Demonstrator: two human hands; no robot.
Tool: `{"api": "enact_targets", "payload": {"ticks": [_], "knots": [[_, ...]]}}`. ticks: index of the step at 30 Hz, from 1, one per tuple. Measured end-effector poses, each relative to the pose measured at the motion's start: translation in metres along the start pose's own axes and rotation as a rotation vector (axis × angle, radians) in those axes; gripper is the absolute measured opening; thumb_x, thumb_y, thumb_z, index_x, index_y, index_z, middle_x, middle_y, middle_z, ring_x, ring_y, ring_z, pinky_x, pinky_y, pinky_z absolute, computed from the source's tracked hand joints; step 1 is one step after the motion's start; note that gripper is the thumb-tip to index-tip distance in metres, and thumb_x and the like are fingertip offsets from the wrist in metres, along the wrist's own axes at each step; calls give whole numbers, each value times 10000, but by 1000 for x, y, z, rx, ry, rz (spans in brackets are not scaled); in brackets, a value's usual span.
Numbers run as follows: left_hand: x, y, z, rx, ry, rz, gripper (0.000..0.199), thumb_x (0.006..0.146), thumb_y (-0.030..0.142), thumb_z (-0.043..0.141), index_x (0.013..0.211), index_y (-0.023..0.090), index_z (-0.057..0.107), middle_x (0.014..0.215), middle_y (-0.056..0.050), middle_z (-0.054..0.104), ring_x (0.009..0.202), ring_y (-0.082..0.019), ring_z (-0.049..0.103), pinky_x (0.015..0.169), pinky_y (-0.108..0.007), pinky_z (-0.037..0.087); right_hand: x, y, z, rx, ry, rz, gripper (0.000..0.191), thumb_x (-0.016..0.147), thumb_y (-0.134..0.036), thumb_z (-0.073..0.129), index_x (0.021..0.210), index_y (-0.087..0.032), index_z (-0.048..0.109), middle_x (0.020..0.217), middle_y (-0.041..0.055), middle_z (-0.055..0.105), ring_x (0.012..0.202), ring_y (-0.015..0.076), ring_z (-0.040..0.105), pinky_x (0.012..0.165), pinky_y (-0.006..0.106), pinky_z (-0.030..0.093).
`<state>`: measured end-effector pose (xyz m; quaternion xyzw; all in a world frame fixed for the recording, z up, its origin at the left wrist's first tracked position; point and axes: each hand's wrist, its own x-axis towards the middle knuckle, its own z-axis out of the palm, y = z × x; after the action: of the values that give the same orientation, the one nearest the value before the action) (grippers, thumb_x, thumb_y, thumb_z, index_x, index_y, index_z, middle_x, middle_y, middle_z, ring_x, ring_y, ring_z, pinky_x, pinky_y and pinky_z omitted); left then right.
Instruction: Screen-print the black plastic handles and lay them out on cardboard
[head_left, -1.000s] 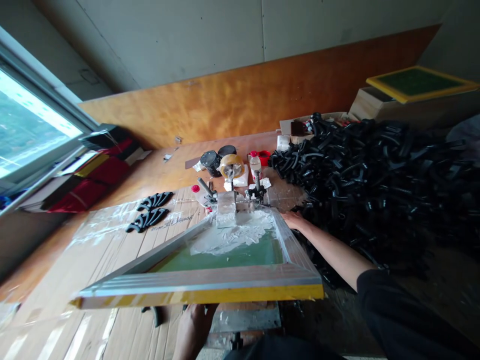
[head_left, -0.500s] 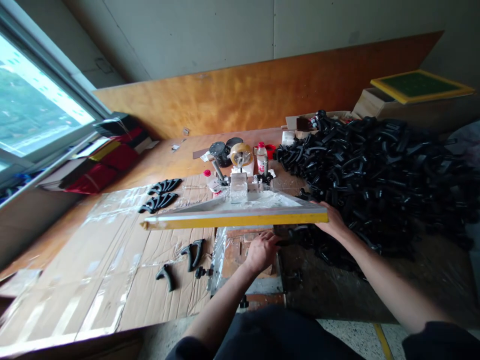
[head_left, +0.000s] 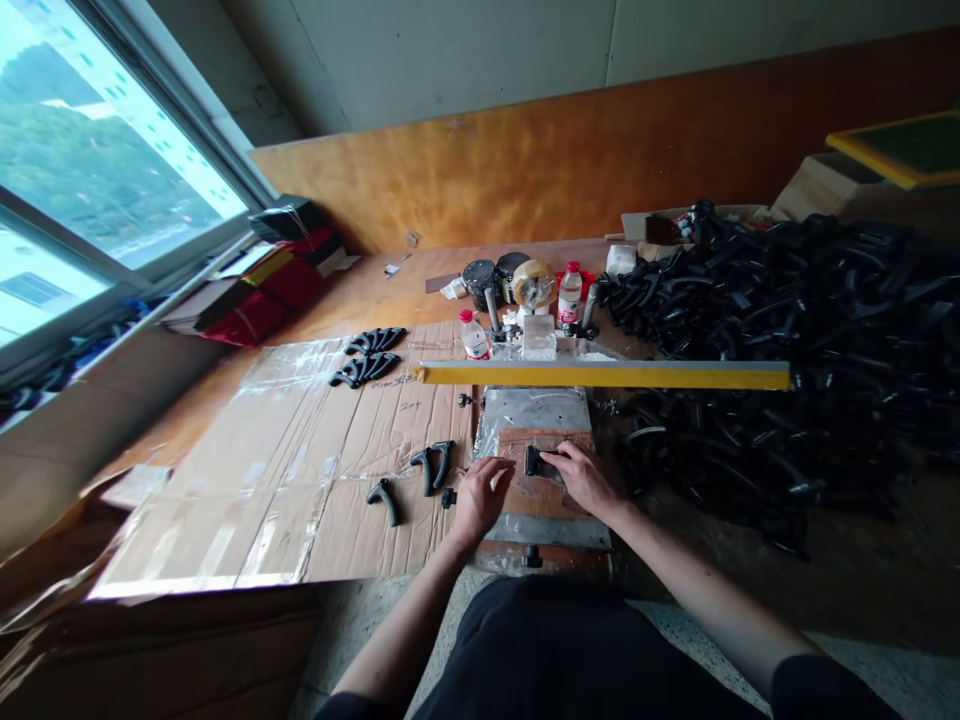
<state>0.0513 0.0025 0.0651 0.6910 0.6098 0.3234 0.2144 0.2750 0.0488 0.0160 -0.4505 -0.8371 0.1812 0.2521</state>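
At a cardboard-covered bench, you work a short black plastic part (head_left: 532, 460) on a flat reddish-brown wooden board (head_left: 551, 505), just short of a silver metal frame with a yellow front edge (head_left: 615, 376) that stands nearly edge-on beyond. Your right hand (head_left: 551, 458) appears to pinch the part's right end between thumb and fingers; your left hand (head_left: 506, 476) curves loosely beside it, thumb and forefinger apart, holding nothing visible. The step in hand looks to be seating the part on the board, and the next move seems to call for a steady, square placement with the left fingers kept clear. Half a second ago your right hand was at the frame's right end; now it is off the frame and at the part, while your left hand has shifted to the part's left. Three curved black plastic pieces (head_left: 386, 500) lie unchanged on the flat brown cardboard sheet (head_left: 337, 520) nearby.
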Motion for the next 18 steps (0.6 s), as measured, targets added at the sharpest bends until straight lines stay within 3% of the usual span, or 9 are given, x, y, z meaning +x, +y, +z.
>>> {"api": "enact_targets", "payload": {"ticks": [3, 5, 7, 9, 12, 14, 16, 18], "knots": [[6, -19, -35, -28, 94, -121, 235, 893, 340, 531, 925, 193, 711, 945, -74, 721, 859, -180, 665, 803, -306, 517, 7, -1, 3, -191, -63, -16, 342, 908, -168, 499, 1156, -272, 709, 910, 82, 619, 912, 217, 565, 809, 348, 506], [18, -20, -54, -94, 155, -153, 255, 876, 378, 553, 946, 192, 712, 933, -66, 724, 820, -171, 669, 775, -295, 516, 12, -1, -1, -205, -91, -22, 275, 898, -256, 566, 1124, -270, 722, 959, 87, 630, 967, 231, 565, 833, 362, 506], [35, -10, -68, -226, 216, -154, 306, 869, 429, 567, 1024, 197, 692, 896, -51, 724, 794, -155, 670, 759, -279, 515, 20, -5, -2, -181, -102, -62, 324, 892, -319, 594, 1197, -253, 680, 1139, 103, 628, 1108, 250, 547, 927, 393, 485], [58, 10, -78, -432, 258, -124, 387, 883, 488, 539, 1108, 190, 642, 835, -36, 708, 740, -133, 659, 728, -265, 518, 27, -12, 1, -165, -119, -143, 474, 896, -322, 596, 1357, -222, 550, 1376, 123, 529, 1297, 270, 446, 1057, 440, 401], [89, 43, -83, -721, 233, -81, 491, 925, 575, 396, 1033, 148, 612, 734, -26, 656, 628, -107, 616, 645, -248, 515, 30, -24, 13, -139, -206, -254, 655, 863, -356, 643, 1445, -152, 426, 1516, 155, 377, 1420, 296, 298, 1152, 503, 262], [99, 59, -82, -807, 199, -91, 578, 936, 611, 299, 957, 126, 612, 681, -24, 622, 591, -103, 594, 605, -239, 505, 22, -30, 16, -70, -297, -300, 577, 857, -392, 644, 1367, -146, 529, 1462, 148, 460, 1396, 291, 353, 1151, 499, 269], [96, 64, -79, -825, 195, -116, 600, 929, 625, 302, 998, 120, 618, 697, -28, 625, 627, -117, 608, 616, -245, 508, 9, -28, 9, 52, -388, -306, 368, 906, -390, 570, 1209, -203, 663, 1305, 84, 624, 1282, 237, 512, 1099, 428, 371], [80, 61, -78, -826, 191, -140, 584, 915, 628, 355, 1091, 136, 616, 804, -44, 660, 716, -137, 632, 662, -261, 518, -5, -18, -11, 119, -357, -179, 266, 937, -364, 506, 1049, -271, 729, 1094, 5, 730, 1072, 179, 651, 968, 338, 487]]}}
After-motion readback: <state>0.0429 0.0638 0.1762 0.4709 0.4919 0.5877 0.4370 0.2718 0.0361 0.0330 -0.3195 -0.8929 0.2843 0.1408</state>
